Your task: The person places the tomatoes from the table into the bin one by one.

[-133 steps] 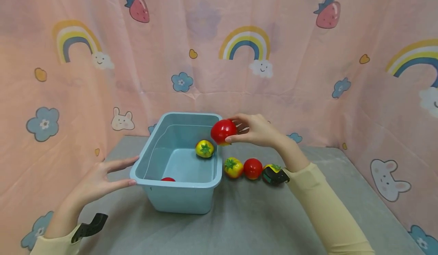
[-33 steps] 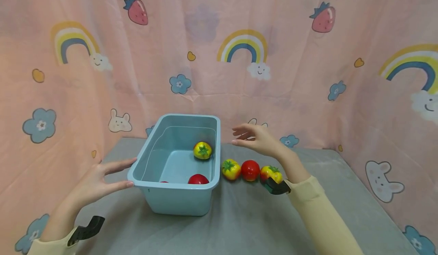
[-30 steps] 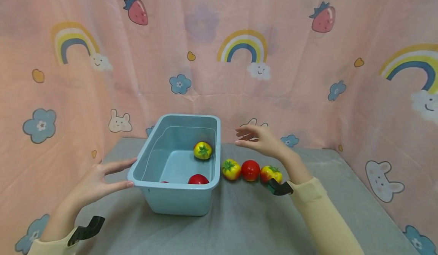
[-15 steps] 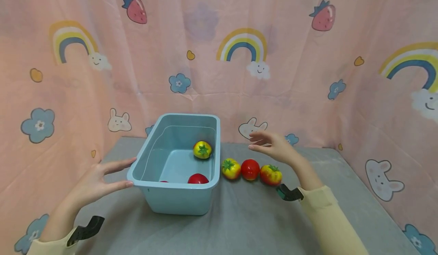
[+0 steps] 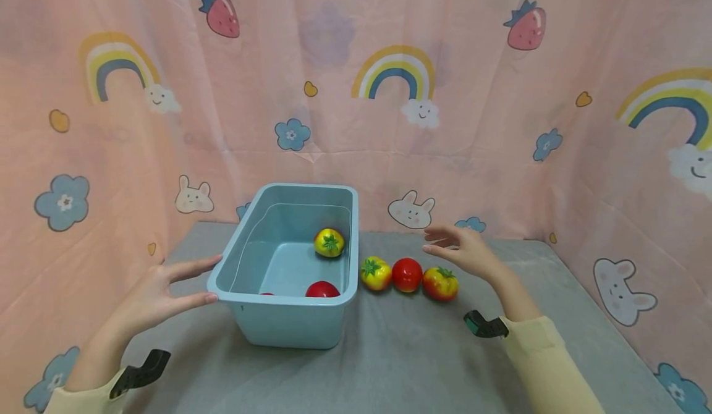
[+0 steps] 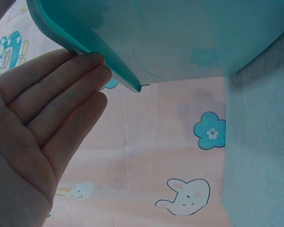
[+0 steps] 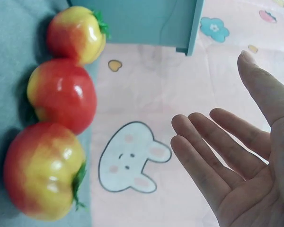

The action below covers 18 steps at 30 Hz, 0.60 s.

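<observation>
My left hand [image 5: 150, 293] rests straight fingertips against the left rim of a light blue plastic bin [image 5: 289, 324]; the left wrist view shows the fingers extended at the rim. In the bin lie a yellow toy tomato with green leaves [image 5: 329, 243], a red toy tomato [image 5: 322, 289] and a sliver of another red thing at the front wall. My right hand [image 5: 464, 250] hovers with relaxed fingers, holding nothing, above and behind a row of toy tomatoes. The row holds a yellow-red one [image 5: 376, 274], a red one [image 5: 407, 275] and a red-yellow one [image 5: 440, 284], close together.
A grey cloth-covered table [image 5: 411, 364] carries the bin and the row, which starts just right of the bin. A pink patterned curtain [image 5: 473, 154] hangs behind and along both sides. Black wrist mounts [image 5: 141, 374] sit on both sleeves.
The right hand held a red toy tomato over the bin's right rim earlier; it has let it go into the bin. Since then it has moved right and lower. The left hand stays at the rim.
</observation>
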Available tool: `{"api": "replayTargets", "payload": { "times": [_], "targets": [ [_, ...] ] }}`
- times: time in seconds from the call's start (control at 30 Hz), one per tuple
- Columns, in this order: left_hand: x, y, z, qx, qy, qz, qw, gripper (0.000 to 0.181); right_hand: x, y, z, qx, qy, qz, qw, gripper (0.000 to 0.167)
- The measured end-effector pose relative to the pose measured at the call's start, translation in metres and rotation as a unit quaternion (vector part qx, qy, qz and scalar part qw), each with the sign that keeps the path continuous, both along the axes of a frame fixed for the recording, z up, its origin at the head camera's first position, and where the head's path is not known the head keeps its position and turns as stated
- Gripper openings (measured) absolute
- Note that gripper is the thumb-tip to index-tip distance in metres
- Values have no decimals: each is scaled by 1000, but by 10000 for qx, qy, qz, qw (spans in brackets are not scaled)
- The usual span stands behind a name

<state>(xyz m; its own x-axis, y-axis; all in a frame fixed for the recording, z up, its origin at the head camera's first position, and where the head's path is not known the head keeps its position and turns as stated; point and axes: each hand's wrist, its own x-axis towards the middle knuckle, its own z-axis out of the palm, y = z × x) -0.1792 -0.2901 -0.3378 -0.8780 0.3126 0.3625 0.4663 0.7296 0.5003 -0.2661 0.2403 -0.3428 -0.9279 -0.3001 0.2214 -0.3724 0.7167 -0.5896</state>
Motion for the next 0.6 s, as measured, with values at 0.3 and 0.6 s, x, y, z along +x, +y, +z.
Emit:
{"api": "replayTargets", "payload": {
  "times": [0.3,0.6],
  "targets": [
    [0,0,1,-23,-44,-35,10000,59,2,17,-16,-48,10,-71,10000,50],
    [0,0,1,-42,-74,11,10000,59,5,35,-34,-58,-165,-285,9994,51]
  ]
}}
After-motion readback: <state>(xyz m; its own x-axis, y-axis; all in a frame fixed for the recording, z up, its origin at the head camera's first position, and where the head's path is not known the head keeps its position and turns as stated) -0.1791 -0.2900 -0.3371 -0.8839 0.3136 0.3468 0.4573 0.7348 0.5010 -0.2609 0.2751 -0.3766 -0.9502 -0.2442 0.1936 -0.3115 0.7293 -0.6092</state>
